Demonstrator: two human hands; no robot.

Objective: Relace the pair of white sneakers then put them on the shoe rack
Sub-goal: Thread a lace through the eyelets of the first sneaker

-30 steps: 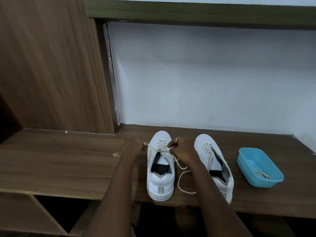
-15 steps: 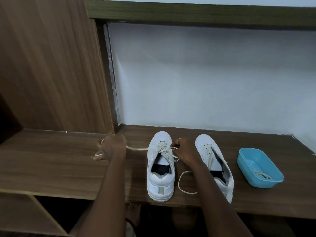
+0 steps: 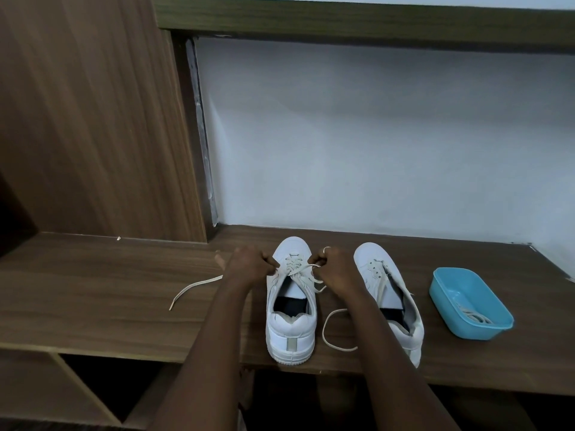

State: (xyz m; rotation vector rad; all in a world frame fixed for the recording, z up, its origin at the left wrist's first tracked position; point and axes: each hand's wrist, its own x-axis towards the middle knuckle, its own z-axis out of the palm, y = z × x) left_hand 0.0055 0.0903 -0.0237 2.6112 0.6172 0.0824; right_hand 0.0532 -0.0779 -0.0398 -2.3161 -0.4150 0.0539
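Observation:
Two white sneakers stand side by side on the wooden shelf (image 3: 93,290), heels toward me. The left sneaker (image 3: 291,321) is partly laced with a cream lace (image 3: 295,269). My left hand (image 3: 250,264) pinches the lace at the sneaker's left eyelets; its loose end (image 3: 193,289) trails left across the shelf. My right hand (image 3: 337,269) pinches the lace on the sneaker's right side, and the other end loops on the shelf (image 3: 334,329) between the shoes. The right sneaker (image 3: 390,293) stands untouched, partly behind my right forearm.
A light blue plastic tub (image 3: 466,301) with a coiled lace inside sits right of the sneakers. A white wall backs the shelf, a wooden panel (image 3: 87,119) rises at left, and another shelf board (image 3: 357,23) runs overhead. Open compartments lie below.
My left hand, which had pulled the lace out to the left, has come back to the sneaker's eyelets, leaving the lace end lying on the shelf. My right hand stayed at the sneaker.

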